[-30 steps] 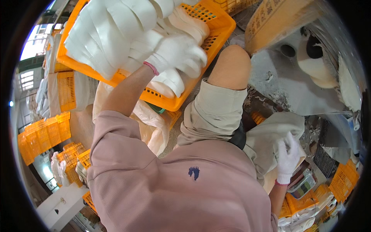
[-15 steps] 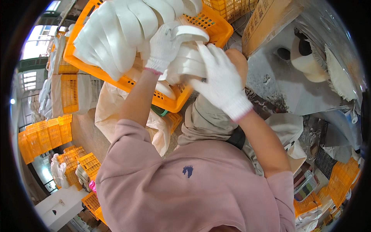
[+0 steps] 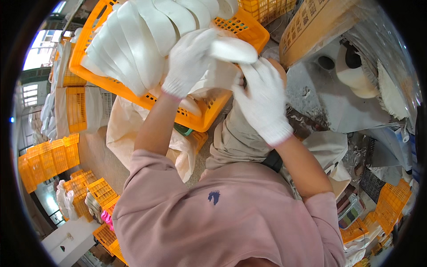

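Both my hands wear white knitted gloves. My left hand [image 3: 189, 62] is closed on the near-left end of a white sole-shaped piece [image 3: 234, 50], held above the near right part of an orange plastic crate [image 3: 144, 101]. Close to its other end is my right hand [image 3: 262, 100], its fingertips at the piece's lower edge and its thumb apart from the fingers. A pale, blurred piece [image 3: 218, 76] shows between the hands. Inside the crate, a row of similar white sole-shaped pieces [image 3: 138, 38] stands packed side by side on the left and far side.
A cardboard box [image 3: 307, 31] stands to the right of the crate, beside a grey surface [image 3: 307, 86] carrying white material. A cream cloth sack [image 3: 126, 122] hangs below the crate. Several stacked orange crates [image 3: 51, 158] are at the left. My knee is under the right hand.
The white piece in my left hand has shifted slightly right and tilted, showing more of its broad face. My right hand has moved a little right and its fingers have drawn up to it.
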### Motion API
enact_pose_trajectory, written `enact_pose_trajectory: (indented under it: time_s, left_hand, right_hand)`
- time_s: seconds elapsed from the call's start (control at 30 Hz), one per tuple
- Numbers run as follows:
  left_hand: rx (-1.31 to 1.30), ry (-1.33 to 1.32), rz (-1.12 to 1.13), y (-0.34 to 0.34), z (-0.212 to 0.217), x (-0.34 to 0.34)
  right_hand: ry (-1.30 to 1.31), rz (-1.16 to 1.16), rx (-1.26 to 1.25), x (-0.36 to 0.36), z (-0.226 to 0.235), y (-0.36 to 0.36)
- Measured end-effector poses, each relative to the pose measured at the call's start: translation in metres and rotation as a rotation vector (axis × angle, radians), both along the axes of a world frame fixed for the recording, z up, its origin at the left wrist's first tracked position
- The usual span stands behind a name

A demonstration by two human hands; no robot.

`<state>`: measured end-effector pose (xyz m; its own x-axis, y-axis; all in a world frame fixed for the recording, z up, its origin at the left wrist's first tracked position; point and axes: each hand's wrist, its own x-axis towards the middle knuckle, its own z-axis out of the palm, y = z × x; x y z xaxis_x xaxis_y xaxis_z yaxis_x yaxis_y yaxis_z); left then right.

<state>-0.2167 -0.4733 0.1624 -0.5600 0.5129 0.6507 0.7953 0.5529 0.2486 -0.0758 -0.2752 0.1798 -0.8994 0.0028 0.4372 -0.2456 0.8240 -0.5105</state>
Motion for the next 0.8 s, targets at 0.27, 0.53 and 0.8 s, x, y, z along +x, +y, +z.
enact_pose_trajectory:
  time_s: [0.27, 0.53, 0.8]
  left_hand:
    - [-0.010, 0.006, -0.522, 0.106, 0.061, 0.133]
    - [0.309, -0.794, -0.393, 0.234, -0.010, 0.185]
    - [1.019, -2.192, -0.466, 0.370, -0.035, 0.211]
  right_hand:
    - [-0.185, -0.255, -0.400, 0.158, 0.004, 0.060]
    - [-0.272, -1.155, -0.677, 0.282, 0.058, 0.150]
    - [0.080, -1.046, -0.575, 0.258, 0.030, 0.119]
